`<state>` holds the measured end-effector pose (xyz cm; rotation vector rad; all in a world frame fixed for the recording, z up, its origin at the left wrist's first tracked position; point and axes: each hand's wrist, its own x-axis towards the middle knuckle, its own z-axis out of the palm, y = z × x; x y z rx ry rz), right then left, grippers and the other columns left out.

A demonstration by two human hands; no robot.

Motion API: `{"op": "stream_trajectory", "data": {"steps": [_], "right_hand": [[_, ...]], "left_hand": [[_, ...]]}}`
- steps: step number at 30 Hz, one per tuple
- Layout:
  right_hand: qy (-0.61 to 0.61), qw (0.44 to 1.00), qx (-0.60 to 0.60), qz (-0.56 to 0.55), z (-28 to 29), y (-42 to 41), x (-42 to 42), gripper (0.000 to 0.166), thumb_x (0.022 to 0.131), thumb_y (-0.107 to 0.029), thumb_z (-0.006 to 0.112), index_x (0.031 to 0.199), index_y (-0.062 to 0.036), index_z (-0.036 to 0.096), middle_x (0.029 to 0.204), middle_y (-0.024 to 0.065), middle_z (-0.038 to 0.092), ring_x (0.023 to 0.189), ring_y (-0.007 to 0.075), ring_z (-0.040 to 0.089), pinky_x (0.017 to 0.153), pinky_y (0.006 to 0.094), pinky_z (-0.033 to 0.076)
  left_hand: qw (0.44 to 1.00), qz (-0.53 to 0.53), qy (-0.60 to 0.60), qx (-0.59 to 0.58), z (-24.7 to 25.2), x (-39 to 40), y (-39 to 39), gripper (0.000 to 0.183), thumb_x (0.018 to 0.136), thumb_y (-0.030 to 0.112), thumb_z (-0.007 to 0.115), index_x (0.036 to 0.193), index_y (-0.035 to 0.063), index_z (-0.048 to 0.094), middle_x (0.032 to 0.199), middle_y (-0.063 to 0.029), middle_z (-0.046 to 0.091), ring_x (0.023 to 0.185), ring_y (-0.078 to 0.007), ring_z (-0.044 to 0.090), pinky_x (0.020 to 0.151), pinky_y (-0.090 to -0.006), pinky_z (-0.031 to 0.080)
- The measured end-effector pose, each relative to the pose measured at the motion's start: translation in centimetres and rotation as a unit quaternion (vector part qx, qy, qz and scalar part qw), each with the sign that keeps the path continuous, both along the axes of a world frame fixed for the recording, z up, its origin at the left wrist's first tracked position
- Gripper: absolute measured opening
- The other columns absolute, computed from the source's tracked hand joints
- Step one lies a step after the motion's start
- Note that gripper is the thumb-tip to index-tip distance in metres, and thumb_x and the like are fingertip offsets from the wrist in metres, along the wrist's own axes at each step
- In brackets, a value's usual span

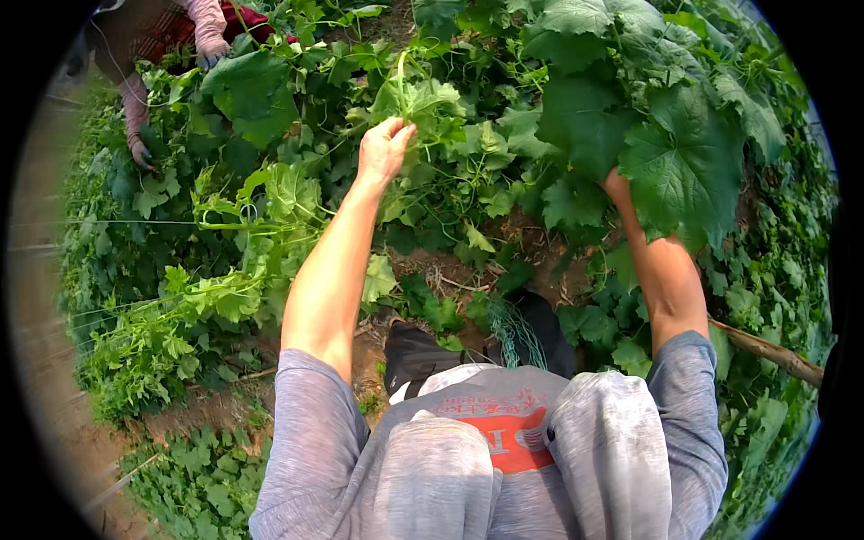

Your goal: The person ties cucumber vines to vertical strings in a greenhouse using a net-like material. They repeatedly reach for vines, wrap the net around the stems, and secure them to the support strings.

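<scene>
My left hand [385, 150] is raised in front of me, thumb and fingers pinched on a pale green vine shoot [403, 81]. Light, lobed young leaves [432, 101] spread just above and behind those fingertips. On the other side, my right hand [613, 183] reaches in under large dark green leaves [685, 152]. Only its wrist edge shows, so its fingers and anything in them are hidden. A bundle of green twine [513, 331] hangs at my waist over my dark trousers.
At the upper left a co-worker's gloved hands [140, 152] are among the vines. Thin strings [135, 221] run leftward from the foliage. A wooden pole [769, 351] slants at my right. Bare soil [432, 266] with dry stalks shows ahead of my feet.
</scene>
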<state>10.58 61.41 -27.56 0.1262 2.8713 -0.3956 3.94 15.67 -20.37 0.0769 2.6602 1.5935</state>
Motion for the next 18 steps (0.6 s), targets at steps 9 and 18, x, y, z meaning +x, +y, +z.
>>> {"op": "stream_trajectory", "data": {"steps": [9, 18], "right_hand": [[-0.008, 0.785, -0.617, -0.053, 13.4, -27.4, 2.7, 0.039, 0.095, -0.039, 0.056, 0.106, -0.002, 0.062, 0.104, 0.0101, 0.067, 0.092, 0.0181, 0.061, 0.08, 0.0298, 0.048], [-0.071, 0.749, -0.659, -0.017, 13.0, -32.5, 7.3, 0.034, 0.091, -0.03, 0.061, 0.104, 0.0011, 0.06, 0.088, 0.009, 0.068, 0.074, 0.0128, 0.061, 0.066, 0.0266, 0.049]], "left_hand": [[0.984, -0.043, 0.172, -0.019, 2.4, 14.8, 0.2, 0.013, 0.083, 0.017, 0.067, 0.083, 0.0038, 0.065, 0.072, -0.0127, 0.062, 0.072, -0.0305, 0.059, 0.063, -0.0392, 0.046], [0.987, 0.017, 0.129, -0.098, 1.9, 19.7, -6.4, 0.022, 0.085, 0.008, 0.06, 0.105, 0.0015, 0.065, 0.103, -0.014, 0.066, 0.097, -0.0309, 0.061, 0.086, -0.0396, 0.048]]}}
